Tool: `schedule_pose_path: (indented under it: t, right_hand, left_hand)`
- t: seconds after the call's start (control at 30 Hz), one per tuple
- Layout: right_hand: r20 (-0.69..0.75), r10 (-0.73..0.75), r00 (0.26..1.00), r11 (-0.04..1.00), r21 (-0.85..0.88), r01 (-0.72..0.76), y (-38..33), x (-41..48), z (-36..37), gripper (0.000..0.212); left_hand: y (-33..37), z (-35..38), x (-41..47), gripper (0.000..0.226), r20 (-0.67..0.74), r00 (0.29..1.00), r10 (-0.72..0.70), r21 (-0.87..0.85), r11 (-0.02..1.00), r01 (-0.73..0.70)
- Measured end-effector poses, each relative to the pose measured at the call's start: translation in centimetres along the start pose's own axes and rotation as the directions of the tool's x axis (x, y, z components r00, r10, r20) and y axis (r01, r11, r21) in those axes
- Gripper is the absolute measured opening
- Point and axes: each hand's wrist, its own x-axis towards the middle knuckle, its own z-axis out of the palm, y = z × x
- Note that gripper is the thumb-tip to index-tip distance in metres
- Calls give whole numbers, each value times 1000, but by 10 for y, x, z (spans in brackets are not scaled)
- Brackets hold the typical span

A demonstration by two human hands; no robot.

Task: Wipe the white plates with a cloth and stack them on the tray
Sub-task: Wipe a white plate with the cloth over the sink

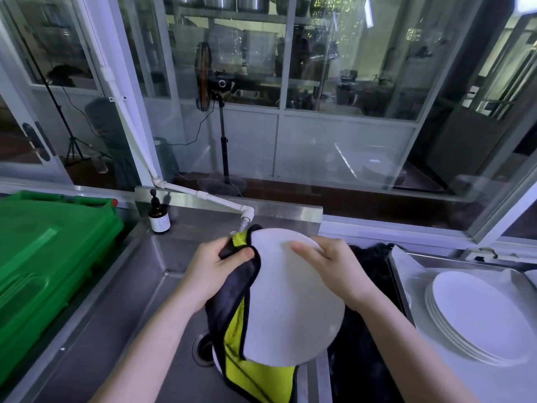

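I hold a white plate above the steel sink, tilted toward me. My left hand grips a black and yellow cloth against the plate's left rim; the cloth hangs down under the plate. My right hand grips the plate's upper right rim, with the thumb on its face. A stack of several white plates lies on the metal tray at the right.
A green plastic crate stands left of the sink. A brown pump bottle sits at the sink's back edge beside a white pipe tap. A dark basin lies between sink and tray. Glass windows rise behind.
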Motion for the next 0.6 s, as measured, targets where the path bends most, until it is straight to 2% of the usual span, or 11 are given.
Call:
schedule_pose_path:
  t: [0.07, 0.1, 0.17, 0.2, 0.27, 0.3, 0.33, 0.4, 0.5, 0.57, 0.6]
  right_hand:
    - [37, -25, 999, 996, -79, 28, -2, 1, -2, 51]
    - [10, -26, 1000, 998, -55, 26, -1, 1, -4, 51]
    - [-116, 42, 992, 992, 119, -28, 6, -2, -5, 48]
    - [-196, 127, 972, 966, 246, -76, 11, -3, -4, 44]
    - [-292, 316, 903, 874, 459, -158, 18, -6, 2, 37]
    - [-310, 368, 877, 850, 494, -182, 21, -8, 6, 33]
    - [-316, 374, 872, 856, 480, -194, 24, -10, 9, 31]
    - [-271, 287, 919, 908, 382, -171, 27, -12, 8, 34]
    - [-38, 102, 994, 989, 116, -97, 18, -11, 1, 45]
    - [103, 60, 993, 998, 3, -60, 12, -8, 6, 50]
    - [114, 60, 992, 998, -5, -60, 9, -7, 7, 52]
  left_hand:
    - [7, 1, 4, 16, 102, 994, 39, 98, 994, -49]
    - [7, 3, 6, 17, 87, 996, 33, 79, 996, -40]
    - [3, 7, 5, 13, -30, 999, -26, -52, 998, 25]
    - [0, 12, 2, 9, -93, 992, -87, -145, 987, 73]
    - [-7, 23, -4, 10, -191, 957, -218, -263, 951, 164]
    - [-8, 27, -6, 13, -219, 940, -261, -275, 941, 197]
    - [-8, 27, -7, 14, -228, 934, -276, -265, 940, 214]
    - [-7, 20, -3, 13, -183, 952, -244, -205, 957, 206]
    - [2, 10, 4, 17, 83, 994, -76, 10, 997, 75]
    - [10, 9, 6, 7, 276, 961, -34, 138, 990, -4]
    - [11, 8, 7, 6, 298, 954, -24, 155, 988, -24]
